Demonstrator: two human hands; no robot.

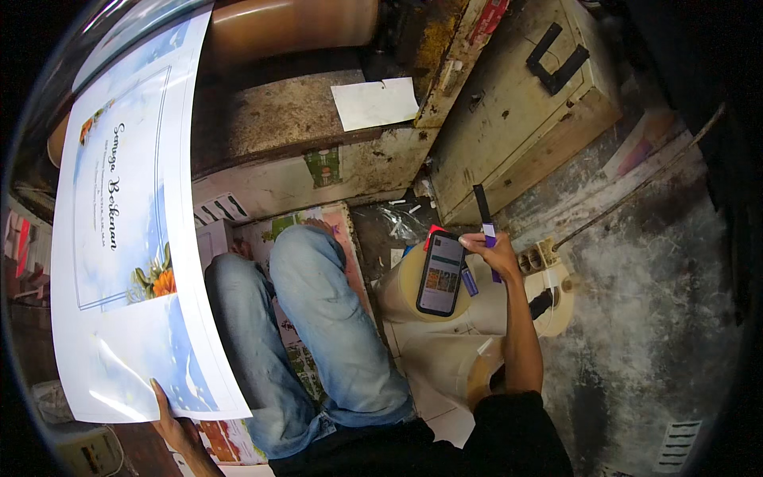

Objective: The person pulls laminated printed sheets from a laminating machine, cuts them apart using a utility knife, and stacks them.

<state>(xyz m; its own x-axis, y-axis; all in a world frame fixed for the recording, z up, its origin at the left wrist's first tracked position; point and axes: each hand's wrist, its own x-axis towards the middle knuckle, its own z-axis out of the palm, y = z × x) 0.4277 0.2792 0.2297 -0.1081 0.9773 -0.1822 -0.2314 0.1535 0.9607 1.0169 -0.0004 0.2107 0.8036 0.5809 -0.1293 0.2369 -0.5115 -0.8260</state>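
A large glossy printed sheet, with a blue sky border, orange flowers and dark lettering, stretches down the left side. My left hand pinches its lower edge; the thumb lies on the print and the other fingers are partly hidden. At the right, my right hand is closed at the upper right edge of a black smartphone with a lit screen. The phone is over a cream-coloured round roll or tub. A purple and black strip-like thing shows at the same hand; whether the fingers hold it I cannot tell.
My jeans-clad legs fill the middle. Ahead is a worn machine ledge with a white paper; a brown roller lies above. A stained metal door and a power strip with a cable are at the right.
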